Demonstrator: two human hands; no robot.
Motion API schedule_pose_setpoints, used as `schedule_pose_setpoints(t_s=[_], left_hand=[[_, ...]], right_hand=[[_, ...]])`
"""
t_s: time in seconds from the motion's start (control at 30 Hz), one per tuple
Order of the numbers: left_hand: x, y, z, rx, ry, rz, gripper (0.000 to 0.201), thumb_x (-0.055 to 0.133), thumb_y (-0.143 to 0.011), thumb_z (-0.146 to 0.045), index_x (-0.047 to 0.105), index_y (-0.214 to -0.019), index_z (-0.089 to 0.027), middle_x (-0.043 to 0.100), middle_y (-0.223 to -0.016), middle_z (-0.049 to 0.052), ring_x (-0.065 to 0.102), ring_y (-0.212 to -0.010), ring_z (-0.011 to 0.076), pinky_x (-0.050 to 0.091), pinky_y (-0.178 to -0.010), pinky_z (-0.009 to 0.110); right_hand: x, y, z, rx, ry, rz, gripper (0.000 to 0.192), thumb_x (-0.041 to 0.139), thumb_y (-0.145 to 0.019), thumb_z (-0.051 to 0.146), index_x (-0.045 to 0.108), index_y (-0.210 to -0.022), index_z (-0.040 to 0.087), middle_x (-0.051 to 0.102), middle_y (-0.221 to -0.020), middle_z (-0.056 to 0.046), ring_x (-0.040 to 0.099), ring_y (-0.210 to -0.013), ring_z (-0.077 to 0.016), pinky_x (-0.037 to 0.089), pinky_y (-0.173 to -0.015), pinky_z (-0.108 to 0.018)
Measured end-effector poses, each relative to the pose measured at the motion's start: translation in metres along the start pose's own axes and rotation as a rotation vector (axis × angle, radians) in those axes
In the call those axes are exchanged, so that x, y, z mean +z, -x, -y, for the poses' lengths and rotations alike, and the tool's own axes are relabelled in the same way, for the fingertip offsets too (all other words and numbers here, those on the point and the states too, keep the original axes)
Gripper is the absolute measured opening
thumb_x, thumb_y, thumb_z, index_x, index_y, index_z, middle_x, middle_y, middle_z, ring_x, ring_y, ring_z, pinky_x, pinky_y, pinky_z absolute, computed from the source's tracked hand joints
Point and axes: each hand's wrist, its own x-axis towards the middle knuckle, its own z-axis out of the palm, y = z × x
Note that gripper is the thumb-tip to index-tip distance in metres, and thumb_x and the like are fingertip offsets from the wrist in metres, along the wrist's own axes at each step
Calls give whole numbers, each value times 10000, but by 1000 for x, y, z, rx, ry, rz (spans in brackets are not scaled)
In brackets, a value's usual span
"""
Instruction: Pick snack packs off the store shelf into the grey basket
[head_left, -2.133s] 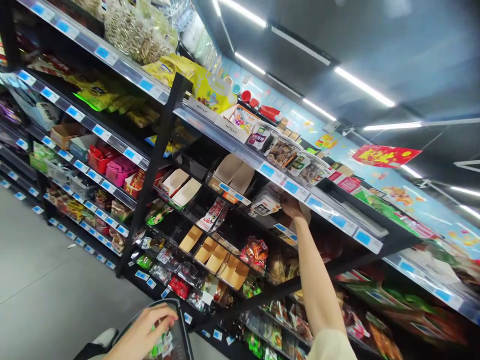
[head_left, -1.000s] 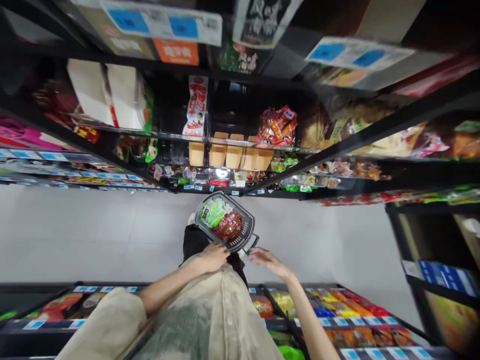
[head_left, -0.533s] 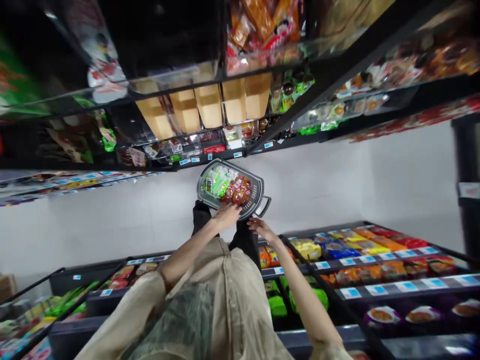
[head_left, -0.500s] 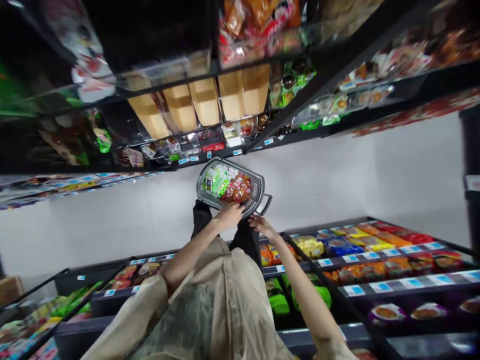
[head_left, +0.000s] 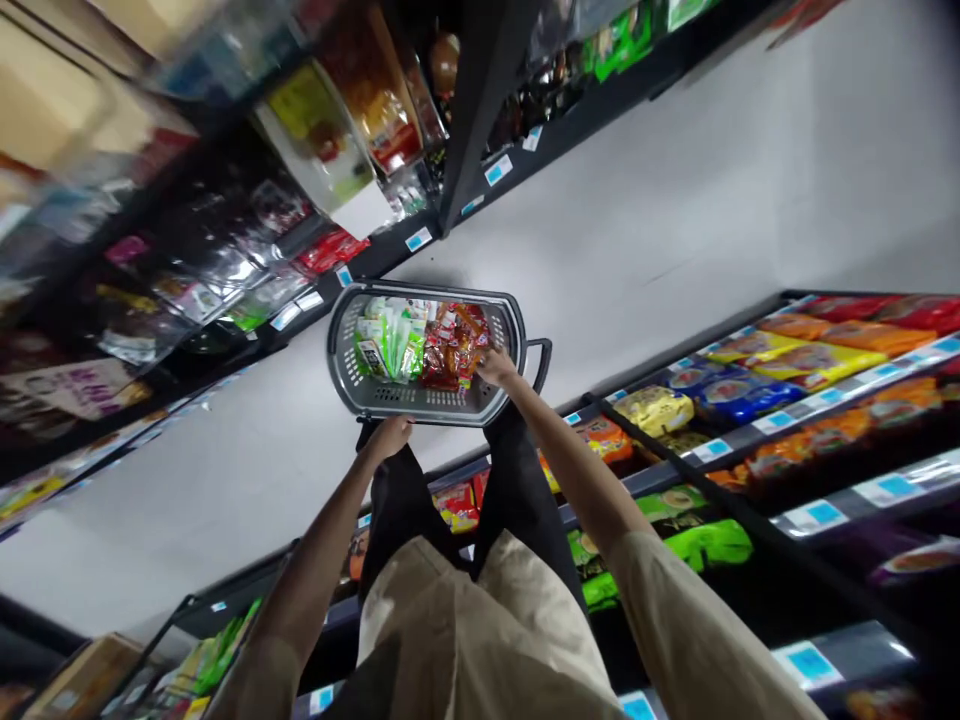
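A grey shopping basket [head_left: 435, 410] with a perforated bottom is in front of my legs. Inside it, green-and-white packets [head_left: 391, 340] fill the left part and shiny red-brown snack packets [head_left: 450, 348] lie to their right. My left hand [head_left: 391, 438] is at the basket's near rim, left of the middle, with its fingers curled at the edge. My right hand [head_left: 495, 366] reaches over the right end into the basket, its fingers closed at the edge of the red-brown packets; the fingertips are partly hidden among them. A dark handle [head_left: 541, 362] sticks out at the right end.
Beyond the basket stands a dark shelf [head_left: 390, 250] of bagged goods with price tags. Behind and to the right are shelves with blue packs [head_left: 739, 395], yellow packs [head_left: 652, 410] and green packs [head_left: 709, 545]. Pale floor [head_left: 645, 250] runs between the shelf rows.
My right hand has moved from beside the handle into the basket, onto the red-brown packets. The left hand has drawn back from the basket to its near rim. The view has tilted and come closer.
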Motion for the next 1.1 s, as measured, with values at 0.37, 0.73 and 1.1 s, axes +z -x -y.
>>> schedule_pose_setpoints(t_s=[0.37, 0.73, 1.1], left_hand=[[-12, -61, 66, -93, 26, -89, 317, 485, -963, -129, 674, -1216, -121, 764, -1071, 114, 714, -992, 223, 535, -947, 336], [30, 3, -56, 91, -36, -35, 366, 449, -1001, -146, 652, -1304, -112, 740, -1171, 152, 696, -1094, 242, 506, -993, 338], [0, 195, -94, 188, -273, -422, 909, 481, -764, -4, 333, -1632, -230, 303, -1686, 79, 289, -1557, 258, 272, -1285, 404]], right_hand=[[65, -112, -26, 202, 7, -169, 695, 472, -860, 38, 381, -1549, 35, 313, -1618, -246, 298, -1470, -400, 239, -1215, -571], [49, 44, -9, 68, -487, -570, 340, 560, -860, 140, 702, -1167, 106, 675, -1251, -171, 628, -1134, -257, 468, -1052, -365], [21, 270, 104, -355, -894, -595, 295, 627, -547, 540, 659, -501, 251, 683, -578, -101, 706, -578, -372, 583, -600, -542]])
